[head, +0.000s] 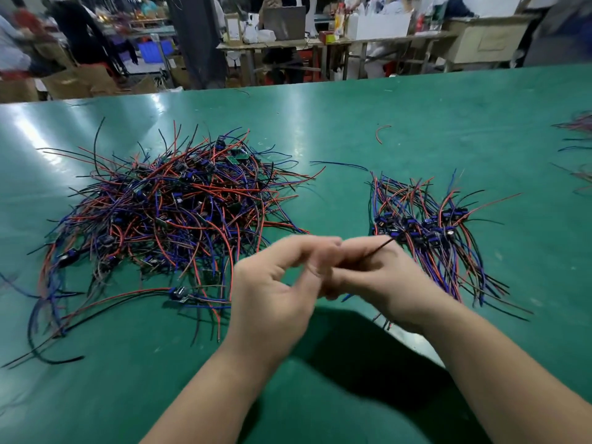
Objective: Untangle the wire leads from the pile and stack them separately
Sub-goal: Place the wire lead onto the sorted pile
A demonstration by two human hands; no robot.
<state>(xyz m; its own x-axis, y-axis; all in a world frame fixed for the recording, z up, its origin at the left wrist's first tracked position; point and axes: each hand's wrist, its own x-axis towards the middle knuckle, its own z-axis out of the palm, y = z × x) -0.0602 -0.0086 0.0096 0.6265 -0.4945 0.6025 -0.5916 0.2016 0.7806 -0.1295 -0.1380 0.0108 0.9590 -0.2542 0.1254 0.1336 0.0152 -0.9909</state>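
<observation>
- Meeting above the green table (416,116), the left hand (275,283) and the right hand (378,277) are held fingertip to fingertip, with both forearms reaching in from the lower edge.
- The fingers of the right hand are curled round a wire lead (381,246). Its thin black end is seen sticking out up and to the right, and a short blue piece is seen below the hand.
- The fingers of the left hand are bent, with thumb and forefinger brought to the right hand. Whether the lead is pinched by them cannot be told, because the fingertips are blurred.
- The tangled pile (179,213) is laid to the left of the hands, and the sorted stack (429,225) just behind the right hand.
- The middle of the held lead is hidden inside the hands.
- Some loose wires (579,126) are cut off by the right edge.
</observation>
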